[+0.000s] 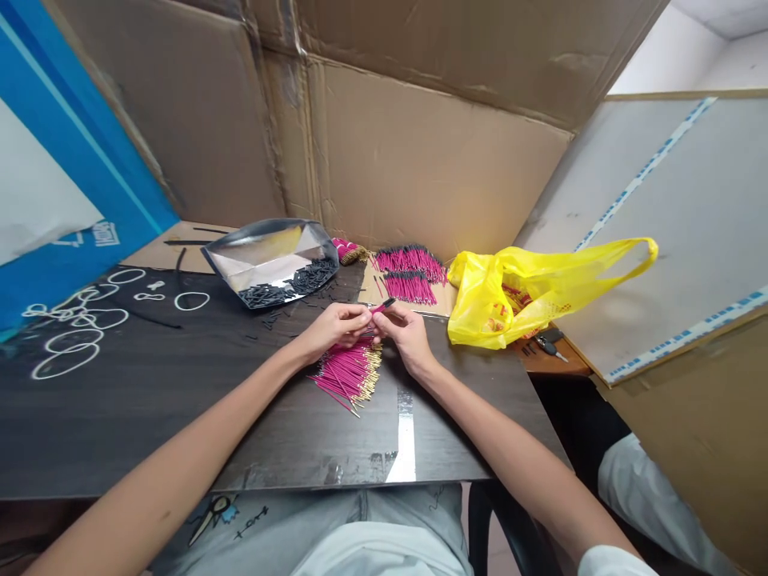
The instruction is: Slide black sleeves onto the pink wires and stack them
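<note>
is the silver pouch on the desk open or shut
Open: the silver pouch has its mouth gaping, with the shiny inner wall showing and a heap of small black pieces visible inside.

Black-tipped pink stick (382,306) between fingers (356,322)

A black-tipped pink stick (382,306) slants between the pinching hands (409,334).

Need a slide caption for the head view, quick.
Left hand and right hand hold a black-tipped pink stick by a pile of pink sticks on a dark table.
</note>
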Motion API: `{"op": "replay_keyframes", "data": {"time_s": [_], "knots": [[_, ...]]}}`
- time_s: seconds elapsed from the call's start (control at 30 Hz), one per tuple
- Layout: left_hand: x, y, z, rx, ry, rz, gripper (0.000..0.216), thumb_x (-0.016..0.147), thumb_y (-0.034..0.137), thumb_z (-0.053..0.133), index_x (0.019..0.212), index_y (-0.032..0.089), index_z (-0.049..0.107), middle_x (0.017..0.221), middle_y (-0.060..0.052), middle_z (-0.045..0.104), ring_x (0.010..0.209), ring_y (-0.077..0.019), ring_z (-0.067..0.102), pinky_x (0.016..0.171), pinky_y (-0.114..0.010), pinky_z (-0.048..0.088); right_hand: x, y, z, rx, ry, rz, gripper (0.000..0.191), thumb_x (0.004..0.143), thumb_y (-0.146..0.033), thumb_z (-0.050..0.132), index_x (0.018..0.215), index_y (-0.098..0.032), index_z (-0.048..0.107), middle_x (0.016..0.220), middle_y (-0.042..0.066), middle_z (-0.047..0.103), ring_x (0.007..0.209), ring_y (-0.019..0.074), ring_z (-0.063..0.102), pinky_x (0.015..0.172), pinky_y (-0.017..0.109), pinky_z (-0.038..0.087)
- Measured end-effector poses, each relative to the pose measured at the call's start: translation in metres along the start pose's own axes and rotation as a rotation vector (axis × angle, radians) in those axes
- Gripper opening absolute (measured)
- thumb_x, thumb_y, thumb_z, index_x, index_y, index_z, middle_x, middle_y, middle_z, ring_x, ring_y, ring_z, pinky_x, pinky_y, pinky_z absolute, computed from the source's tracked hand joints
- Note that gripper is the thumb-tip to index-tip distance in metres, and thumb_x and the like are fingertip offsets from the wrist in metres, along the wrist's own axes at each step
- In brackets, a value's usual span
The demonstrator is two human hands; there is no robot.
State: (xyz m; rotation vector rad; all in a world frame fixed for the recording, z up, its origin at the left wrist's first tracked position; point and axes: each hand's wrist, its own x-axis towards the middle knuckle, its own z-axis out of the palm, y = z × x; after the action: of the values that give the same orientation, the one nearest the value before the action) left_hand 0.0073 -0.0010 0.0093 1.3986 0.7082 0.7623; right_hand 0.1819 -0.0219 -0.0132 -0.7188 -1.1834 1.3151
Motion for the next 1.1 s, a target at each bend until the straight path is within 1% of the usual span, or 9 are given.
{"op": "replay_keyframes", "data": {"time_s": [0.13,0.37,0.5,0.63,0.73,0.8,0.93,1.03,1.1], "knots": [[-0.001,0.002,0.002,-0.048,-0.059,-0.019,0.044,0.088,0.053,0.074,0.075,0.016,0.054,0.061,0.006,0.038,0.047,-0.0044,0.022,0.046,-0.021,0.015,-0.001,-0.004,0.002,-0.072,0.059,-0.014,0.035,0.072,-0.051,0.083,0.08,-0.018,0.072,0.075,0.001,0.069,0.068,0.016,0.063,0.058,0.028,0.055],[0.0,0.0,0.005,-0.02,-0.059,-0.007,0.045,0.091,0.057,0.068,0.075,0.017,0.054,0.057,0.007,0.04,0.044,-0.0044,0.02,0.044,-0.021,0.016,0.002,-0.004,0.007,-0.144,0.142,-0.007,0.038,0.073,-0.053,0.08,0.071,-0.018,0.067,0.068,0.0,0.064,0.061,0.0132,0.057,0.056,0.026,0.05],[0.002,-0.005,0.005,0.096,0.024,0.064,0.046,0.093,0.057,0.062,0.069,0.018,0.052,0.052,0.008,0.036,0.043,-0.006,0.023,0.045,-0.021,0.02,-0.002,0.003,0.013,-0.089,0.202,0.042,0.039,0.07,-0.053,0.081,0.081,-0.017,0.071,0.074,0.001,0.065,0.064,0.0144,0.059,0.055,0.026,0.05],[0.003,-0.008,0.009,0.456,0.205,0.242,0.043,0.097,0.046,0.055,0.065,0.017,0.055,0.058,0.001,0.053,0.052,-0.0114,0.045,0.053,-0.024,0.035,-0.006,0.006,0.018,-0.102,0.275,0.037,0.039,0.072,-0.052,0.079,0.086,-0.016,0.072,0.082,0.003,0.068,0.069,0.0159,0.061,0.055,0.026,0.05],[0.002,-0.012,0.014,0.768,0.371,0.382,0.034,0.1,0.034,0.049,0.076,0.017,0.066,0.069,-0.003,0.066,0.062,-0.0159,0.057,0.063,-0.028,0.041,-0.007,0.007,0.02,-0.159,0.339,0.004,0.038,0.074,-0.052,0.077,0.087,-0.016,0.072,0.086,0.005,0.069,0.075,0.0172,0.061,0.056,0.025,0.05],[0.001,-0.016,0.017,0.922,0.425,0.464,0.031,0.102,0.029,0.046,0.088,0.017,0.071,0.081,-0.007,0.073,0.071,-0.0189,0.064,0.07,-0.03,0.046,-0.007,0.008,0.022,-0.177,0.374,-0.018,0.037,0.075,-0.051,0.075,0.086,-0.016,0.072,0.085,0.005,0.068,0.076,0.0171,0.06,0.057,0.024,0.05],[0.0,-0.02,0.02,1.091,0.411,0.513,0.034,0.105,0.026,0.039,0.103,0.017,0.072,0.097,-0.011,0.078,0.085,-0.0226,0.072,0.079,-0.032,0.052,-0.007,0.009,0.025,-0.21,0.394,-0.077,0.032,0.079,-0.049,0.073,0.083,-0.018,0.07,0.083,0.004,0.067,0.076,0.0167,0.057,0.059,0.024,0.05],[-0.001,-0.017,0.02,1.098,0.394,0.491,0.037,0.107,0.03,0.038,0.114,0.017,0.072,0.105,-0.011,0.079,0.093,-0.0244,0.074,0.083,-0.034,0.055,-0.001,0.004,0.02,-0.287,0.346,-0.112,0.032,0.081,-0.05,0.07,0.081,-0.018,0.069,0.082,0.003,0.066,0.075,0.0164,0.056,0.063,0.024,0.05],[-0.001,-0.013,0.018,1.067,0.412,0.474,0.038,0.107,0.036,0.041,0.123,0.019,0.071,0.114,-0.01,0.078,0.099,-0.0258,0.075,0.087,-0.036,0.056,0.01,-0.004,0.009,-0.351,0.296,-0.108,0.033,0.083,-0.051,0.067,0.081,-0.018,0.068,0.078,0.002,0.064,0.07,0.0154,0.055,0.061,0.024,0.049]]}}
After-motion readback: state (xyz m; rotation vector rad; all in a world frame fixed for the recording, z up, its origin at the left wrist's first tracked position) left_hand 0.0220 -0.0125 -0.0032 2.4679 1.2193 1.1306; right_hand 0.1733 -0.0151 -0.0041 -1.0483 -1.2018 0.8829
